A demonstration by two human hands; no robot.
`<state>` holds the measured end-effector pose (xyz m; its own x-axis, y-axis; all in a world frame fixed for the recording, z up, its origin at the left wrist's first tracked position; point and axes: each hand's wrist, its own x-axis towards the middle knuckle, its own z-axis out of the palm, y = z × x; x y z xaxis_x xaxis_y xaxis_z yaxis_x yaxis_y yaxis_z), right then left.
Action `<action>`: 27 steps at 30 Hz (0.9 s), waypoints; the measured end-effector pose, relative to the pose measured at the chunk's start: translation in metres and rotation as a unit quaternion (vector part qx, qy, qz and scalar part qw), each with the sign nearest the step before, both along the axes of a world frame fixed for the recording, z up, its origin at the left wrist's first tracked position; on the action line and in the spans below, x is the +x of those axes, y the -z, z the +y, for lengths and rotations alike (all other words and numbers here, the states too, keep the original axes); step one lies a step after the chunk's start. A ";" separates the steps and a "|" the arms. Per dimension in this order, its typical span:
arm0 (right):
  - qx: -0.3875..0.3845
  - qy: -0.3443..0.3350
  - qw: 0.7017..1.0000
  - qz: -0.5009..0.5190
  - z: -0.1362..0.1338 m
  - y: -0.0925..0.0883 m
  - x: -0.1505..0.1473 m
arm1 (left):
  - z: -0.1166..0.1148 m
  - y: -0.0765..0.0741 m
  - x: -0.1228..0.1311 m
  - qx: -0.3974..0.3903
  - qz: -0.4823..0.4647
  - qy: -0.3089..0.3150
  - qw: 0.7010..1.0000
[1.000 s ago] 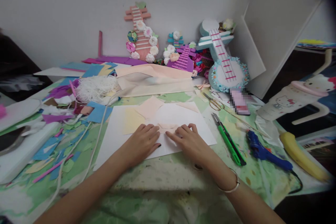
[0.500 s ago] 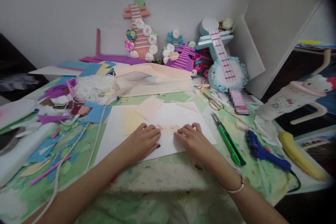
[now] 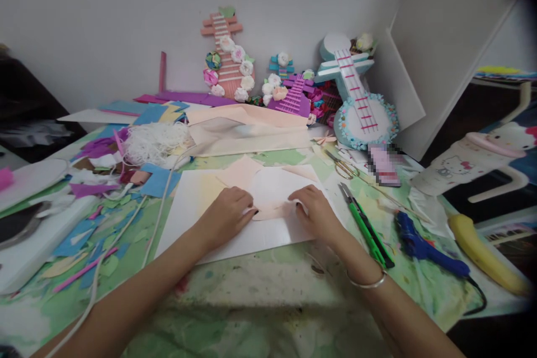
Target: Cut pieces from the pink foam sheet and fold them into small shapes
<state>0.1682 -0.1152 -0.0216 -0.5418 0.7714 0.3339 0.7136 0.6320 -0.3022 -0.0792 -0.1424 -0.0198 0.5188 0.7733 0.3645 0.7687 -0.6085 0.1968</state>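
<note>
A small peach paper piece (image 3: pixel 272 211) lies on a white sheet (image 3: pixel 197 218) in the middle of the table. My left hand (image 3: pixel 229 212) has its fingers curled and pinches the piece's left end. At the right end, my right hand (image 3: pixel 316 211) pinches the same piece with bent fingers; a thin bangle (image 3: pixel 364 282) circles that wrist. Larger peach sheets (image 3: pixel 241 170) rest on the white sheet just beyond my hands.
Right of the sheet lie a green utility knife (image 3: pixel 366 227), gold scissors (image 3: pixel 343 165), a blue glue gun (image 3: pixel 423 246) and a yellow banana-shaped object (image 3: pixel 482 254). Paper guitar models (image 3: pixel 354 103) lean on the back wall. Coloured scraps and white string (image 3: pixel 153 140) cover the left.
My hands went from lying flat on the peach piece to curling and pinching its two ends, moving slightly away from me.
</note>
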 end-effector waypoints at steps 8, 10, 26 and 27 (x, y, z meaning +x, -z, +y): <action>-0.204 0.004 0.977 0.066 0.029 -0.002 -0.023 | 0.042 0.003 0.023 -0.183 -0.052 -0.055 0.980; -0.235 -0.013 0.967 0.094 0.034 -0.005 -0.025 | 0.050 0.000 0.022 -0.244 -0.079 -0.016 0.966; -0.440 -0.066 0.806 0.390 0.043 0.005 -0.028 | 0.058 0.004 0.007 -0.483 -0.414 -0.019 0.771; -0.438 -0.063 0.805 0.394 0.042 0.006 -0.028 | 0.058 0.005 0.006 -0.488 -0.423 -0.013 0.763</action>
